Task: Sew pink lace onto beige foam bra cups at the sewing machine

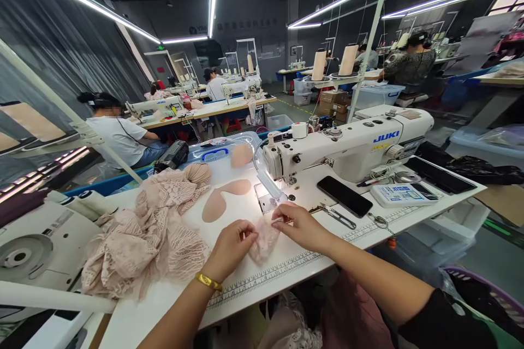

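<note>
Lace, pale pink and sheer, b/w L hand and R hand, over the white tabletop, just on the near side of the needle plate. L thumb and forefinger pinched together on its left edge; R fingers likewise closed on its upper right edge, exact hold under R fingertips partly hidden. For best control, spread lightly b/w the two pinches: just enough tension to take out ripples, no hard tug, b/c prob. easy to stretch out of shape. Line up edges w/ small rolls of thumb against forefinger, not w/ whole-wrist pulls. Check both faces for a folded-under bit before bringing any nearer the plate. Shift one pinch at a time, other one firm, in short hops along the edge. R fingertips esp. close to the sewing machine, so best held to the side of the needle line. Mind the gold bracelet behind L grip, poss. snag on openwork. Lace pile well left of L grip, best left clear of L forearm; beige pads beyond L grip, not to be nudged. Snips and phone off to the right of R grip, snips within easy reach w/o crossing hands.
</note>
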The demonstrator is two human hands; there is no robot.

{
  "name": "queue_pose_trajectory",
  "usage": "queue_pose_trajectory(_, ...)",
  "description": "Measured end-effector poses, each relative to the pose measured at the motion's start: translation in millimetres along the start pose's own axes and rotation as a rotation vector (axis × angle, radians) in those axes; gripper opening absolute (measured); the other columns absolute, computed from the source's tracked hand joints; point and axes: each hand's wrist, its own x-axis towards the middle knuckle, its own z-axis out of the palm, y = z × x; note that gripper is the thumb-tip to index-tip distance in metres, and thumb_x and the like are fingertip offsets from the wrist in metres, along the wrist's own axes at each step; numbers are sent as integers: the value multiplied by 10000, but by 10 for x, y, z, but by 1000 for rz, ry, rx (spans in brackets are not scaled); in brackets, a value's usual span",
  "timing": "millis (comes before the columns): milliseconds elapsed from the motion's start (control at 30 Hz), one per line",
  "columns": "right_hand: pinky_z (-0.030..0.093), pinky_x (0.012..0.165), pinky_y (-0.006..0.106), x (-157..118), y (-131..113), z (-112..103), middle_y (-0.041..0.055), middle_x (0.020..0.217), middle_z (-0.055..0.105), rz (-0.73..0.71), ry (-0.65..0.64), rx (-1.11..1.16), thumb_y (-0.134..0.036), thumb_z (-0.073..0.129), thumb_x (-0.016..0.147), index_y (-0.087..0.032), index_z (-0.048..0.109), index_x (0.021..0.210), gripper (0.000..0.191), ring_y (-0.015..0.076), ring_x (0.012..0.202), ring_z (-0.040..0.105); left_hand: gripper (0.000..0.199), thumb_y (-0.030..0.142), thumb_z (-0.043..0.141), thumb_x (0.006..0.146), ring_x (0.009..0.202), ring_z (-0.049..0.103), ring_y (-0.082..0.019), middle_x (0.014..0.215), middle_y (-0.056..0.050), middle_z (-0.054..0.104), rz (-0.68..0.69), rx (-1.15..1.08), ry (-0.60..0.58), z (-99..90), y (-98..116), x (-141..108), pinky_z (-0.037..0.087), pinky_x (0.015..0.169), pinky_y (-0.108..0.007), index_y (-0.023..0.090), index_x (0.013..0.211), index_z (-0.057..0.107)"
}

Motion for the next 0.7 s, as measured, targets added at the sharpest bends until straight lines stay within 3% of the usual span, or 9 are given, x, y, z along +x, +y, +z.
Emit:
queue_pose_trajectory(67,476,769,327,0,-29,-43,26,899,625,-186,118,4,-153,671,953,-213,663,932,64,196,851,584,198,355,582,954,828,634,-214,869,-31,693,127,50,164,-165,61,-51,505,755,-343,223,872,705)
queue_pose_trajectory(167,469,781,341,-72,0,-104,49,919,622,-456,170,-122,-116,582,996,-219,645,1005,121,207,886,560,100,212,598,983,1052,620,-245,1103,-71,703,506,288,428,-353,206,-216,470,944,-404,228,983,697)
queue_pose_trajectory(200,465,770,341,-116,35,-115,54,921,624,-519,149,-188,-94,559,996,-219,641,1008,150,206,872,550,130,146,587,981,1053,620,-240,1133,-74,705,628,379,424,-366,249,-288,458,963,-411,224,1013,685)
queue_pose_trajectory(267,460,751,342,-225,131,-139,61,923,633,-575,52,-323,-54,526,978,-219,640,994,201,207,845,532,182,68,537,978,909,630,-212,1054,-58,723,750,508,236,-312,305,-437,467,910,-398,210,1004,648)
queue_pose_trajectory(367,479,782,358,-382,270,-228,71,949,649,-501,-146,-385,-13,490,925,-213,639,983,256,222,880,547,122,160,560,1001,735,608,-204,875,-22,700,683,528,-170,-149,302,-621,488,770,-379,215,905,611)
queue_pose_trajectory(433,489,817,367,-431,305,-318,73,956,653,-374,-178,-319,-16,474,905,-207,635,991,264,232,925,565,79,229,580,1015,789,636,-216,924,-29,706,606,448,-290,-84,267,-680,506,760,-372,227,951,626)
queue_pose_trajectory(500,492,805,356,-417,284,-390,72,959,657,-186,-132,-227,-79,491,941,-204,635,987,196,232,937,586,108,217,540,1041,883,655,-216,1026,-42,716,580,354,-253,-74,232,-667,523,807,-362,244,1080,637)
queue_pose_trajectory(600,493,751,336,-323,199,-370,63,978,681,101,-140,-115,-301,622,992,-202,657,1029,111,218,877,617,212,193,508,1051,1023,653,-225,1135,-62,707,569,270,-69,-83,199,-517,539,887,-368,266,1217,618)
queue_pose_trajectory(700,488,771,345,-243,119,-197,46,928,679,112,-140,-125,-319,732,938,-199,666,991,147,218,859,614,401,224,570,1013,1291,572,-286,1402,-109,613,531,263,87,-17,180,-279,501,1060,-461,277,1409,535)
